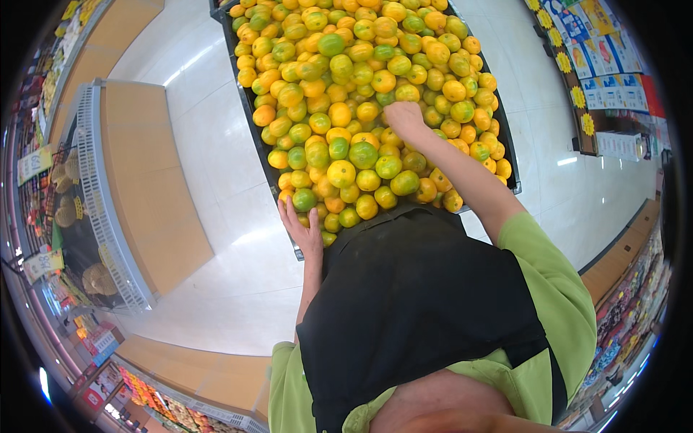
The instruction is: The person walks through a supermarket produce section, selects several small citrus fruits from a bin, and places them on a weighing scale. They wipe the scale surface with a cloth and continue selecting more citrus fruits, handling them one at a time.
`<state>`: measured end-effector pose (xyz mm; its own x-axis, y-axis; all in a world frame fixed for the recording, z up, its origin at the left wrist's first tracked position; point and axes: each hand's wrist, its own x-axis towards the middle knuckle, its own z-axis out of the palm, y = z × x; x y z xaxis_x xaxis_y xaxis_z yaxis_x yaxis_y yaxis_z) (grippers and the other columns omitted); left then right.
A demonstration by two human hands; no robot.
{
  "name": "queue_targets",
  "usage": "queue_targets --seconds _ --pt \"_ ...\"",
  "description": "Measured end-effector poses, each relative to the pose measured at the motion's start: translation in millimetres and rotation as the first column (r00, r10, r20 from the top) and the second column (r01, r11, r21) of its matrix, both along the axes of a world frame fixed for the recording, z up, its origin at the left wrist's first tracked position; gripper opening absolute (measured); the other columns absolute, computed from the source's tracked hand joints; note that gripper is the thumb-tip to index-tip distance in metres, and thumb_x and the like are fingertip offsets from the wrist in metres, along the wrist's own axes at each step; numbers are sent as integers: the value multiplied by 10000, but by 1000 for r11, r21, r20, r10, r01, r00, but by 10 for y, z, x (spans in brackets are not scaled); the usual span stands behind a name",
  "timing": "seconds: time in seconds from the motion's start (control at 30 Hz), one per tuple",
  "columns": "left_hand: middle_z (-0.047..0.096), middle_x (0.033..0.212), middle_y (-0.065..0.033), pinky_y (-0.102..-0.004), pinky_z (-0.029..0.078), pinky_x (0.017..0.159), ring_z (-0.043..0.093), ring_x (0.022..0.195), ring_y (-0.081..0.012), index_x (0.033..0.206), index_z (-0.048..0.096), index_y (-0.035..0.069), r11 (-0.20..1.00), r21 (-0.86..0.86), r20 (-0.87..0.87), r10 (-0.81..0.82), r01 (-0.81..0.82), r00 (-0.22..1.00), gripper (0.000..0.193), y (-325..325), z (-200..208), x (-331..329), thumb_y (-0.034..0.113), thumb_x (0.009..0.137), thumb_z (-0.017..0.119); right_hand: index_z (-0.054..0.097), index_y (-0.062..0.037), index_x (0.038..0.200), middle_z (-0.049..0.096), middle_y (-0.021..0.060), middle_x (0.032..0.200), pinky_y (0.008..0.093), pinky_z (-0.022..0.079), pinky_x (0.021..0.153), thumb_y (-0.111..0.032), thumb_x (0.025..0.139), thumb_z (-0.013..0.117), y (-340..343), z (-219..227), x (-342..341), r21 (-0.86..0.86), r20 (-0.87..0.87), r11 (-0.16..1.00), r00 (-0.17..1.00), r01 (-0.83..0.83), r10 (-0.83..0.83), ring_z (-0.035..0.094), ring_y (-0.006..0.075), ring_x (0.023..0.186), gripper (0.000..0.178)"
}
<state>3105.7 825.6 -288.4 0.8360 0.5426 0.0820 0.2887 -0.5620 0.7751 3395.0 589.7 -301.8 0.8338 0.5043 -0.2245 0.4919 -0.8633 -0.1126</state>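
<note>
Black crate [508, 148], heaped high, and the orange-and-green citrus fruits [341, 173] fill it from side to side! My right hand [405, 119] is in near the crate's middle, down at the heap, fingers curled in — whether they grip a fruit, I cannot tell. My left hand [302, 229] is at the crate's near left corner, open, fingers apart, right by a greener fruit [304, 200]. My black apron [426, 289] comes up to the crate's near side. Left of the crate, well apart — a tan-sided display stand [148, 173].
</note>
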Motion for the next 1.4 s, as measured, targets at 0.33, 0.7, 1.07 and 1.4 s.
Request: queue_targets --seconds 0.33,0.7,1.07,1.4 --pt "372 1477 -245 -476 291 1141 363 1370 -404 1381 495 7 993 -46 24 108 -107 994 554 -17 -38 -234 266 921 664 734 -98 762 725 88 798 369 555 643 -87 766 664 59 -320 114 -158 70 956 963 -246 259 715 252 780 72" --pt "422 1427 -237 -457 336 1107 411 1331 -394 1304 545 1 987 -76 113 148 -140 982 469 62 44 -145 218 909 673 689 -83 963 694 76 793 402 539 647 -96 780 682 -46 -344 221 -143 61 937 943 -318 329 692 278 796 184" --pt "511 1340 -200 -420 389 1063 486 1269 -359 1193 616 20 1000 -1 223 10 -10 975 323 107 588 575 113 890 682 652 -84 1143 679 90 865 405 539 678 -53 886 557 -126 -130 221 -150 -93 937 948 -315 304 673 287 849 276" --pt "663 1105 -98 -307 497 919 606 1056 -176 1170 651 28 902 -294 214 -260 316 942 261 -231 969 1481 83 916 664 650 -115 1212 716 85 1072 409 535 815 -211 853 721 -467 402 96 380 -108 925 993 5 39 681 257 960 378"
